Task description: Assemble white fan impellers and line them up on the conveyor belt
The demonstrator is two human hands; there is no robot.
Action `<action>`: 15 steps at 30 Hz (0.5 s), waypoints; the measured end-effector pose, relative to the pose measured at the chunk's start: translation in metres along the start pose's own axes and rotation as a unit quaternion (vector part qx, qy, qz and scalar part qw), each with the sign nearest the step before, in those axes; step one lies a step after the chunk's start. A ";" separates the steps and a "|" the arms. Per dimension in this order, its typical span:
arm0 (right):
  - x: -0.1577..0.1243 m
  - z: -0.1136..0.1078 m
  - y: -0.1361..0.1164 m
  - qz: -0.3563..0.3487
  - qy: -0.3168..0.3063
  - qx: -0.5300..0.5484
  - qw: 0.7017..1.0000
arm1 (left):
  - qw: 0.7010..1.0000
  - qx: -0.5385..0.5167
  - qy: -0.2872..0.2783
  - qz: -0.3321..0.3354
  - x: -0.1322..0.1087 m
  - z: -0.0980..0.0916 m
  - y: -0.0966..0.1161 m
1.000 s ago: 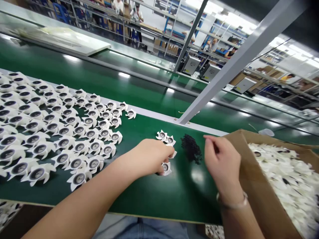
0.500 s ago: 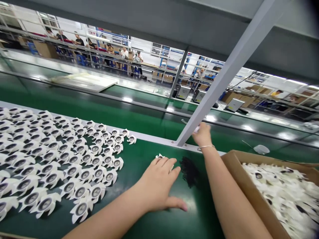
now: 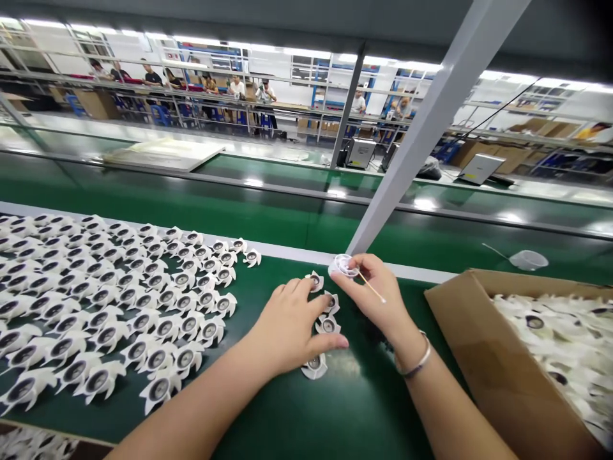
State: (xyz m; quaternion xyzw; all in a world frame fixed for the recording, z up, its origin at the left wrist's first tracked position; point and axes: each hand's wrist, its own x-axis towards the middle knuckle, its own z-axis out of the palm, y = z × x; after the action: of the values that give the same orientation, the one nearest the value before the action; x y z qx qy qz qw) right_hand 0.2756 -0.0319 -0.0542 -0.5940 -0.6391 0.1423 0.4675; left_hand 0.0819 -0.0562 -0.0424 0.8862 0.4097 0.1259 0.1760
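My left hand (image 3: 292,329) lies flat on the green bench, fingers spread over a few loose white fan impellers (image 3: 327,324). My right hand (image 3: 378,291) is closed on a small round white cup (image 3: 343,265) and a thin stick (image 3: 371,287), held just above the impellers near the foot of the slanted post. A silver bracelet circles my right wrist. To the left, several rows of white impellers (image 3: 119,306) with dark round centres lie on the bench.
A cardboard box (image 3: 483,358) full of white impellers stands at the right. A slanted grey post (image 3: 421,121) rises from the bench's far edge. Beyond it runs a green conveyor with a clear cup (image 3: 528,259). People sit at benches far behind.
My right hand reached out to the post's foot and came back holding the white cup and stick. My left hand stayed flat over the loose impellers. The camera tilted up.
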 end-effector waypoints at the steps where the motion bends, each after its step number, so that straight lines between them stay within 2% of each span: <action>1: -0.001 0.004 0.006 0.002 -0.021 0.011 1.000 | 1.000 0.004 -0.013 0.006 -0.001 0.000 0.002; 6: -0.004 0.016 0.006 -0.101 -0.059 -0.004 0.993 | 0.996 0.048 -0.070 -0.007 -0.005 -0.004 0.008; 9: -0.008 0.020 0.004 -0.146 -0.079 -0.036 0.985 | 0.993 0.071 -0.085 -0.031 -0.007 -0.012 0.012; 12: -0.010 0.023 0.005 -0.151 -0.114 -0.077 0.979 | 0.991 0.088 -0.081 -0.061 -0.009 -0.019 0.017; 15: -0.010 0.025 0.002 -0.148 -0.138 -0.123 0.972 | 0.990 0.094 -0.033 -0.103 -0.009 -0.020 0.016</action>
State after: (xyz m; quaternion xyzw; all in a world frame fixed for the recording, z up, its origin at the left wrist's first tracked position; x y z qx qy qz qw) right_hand 0.2566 -0.0308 -0.0727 -0.5203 -0.7909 0.0725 0.3138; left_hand 0.0800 -0.0684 -0.0183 0.8555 0.5029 0.0389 0.1173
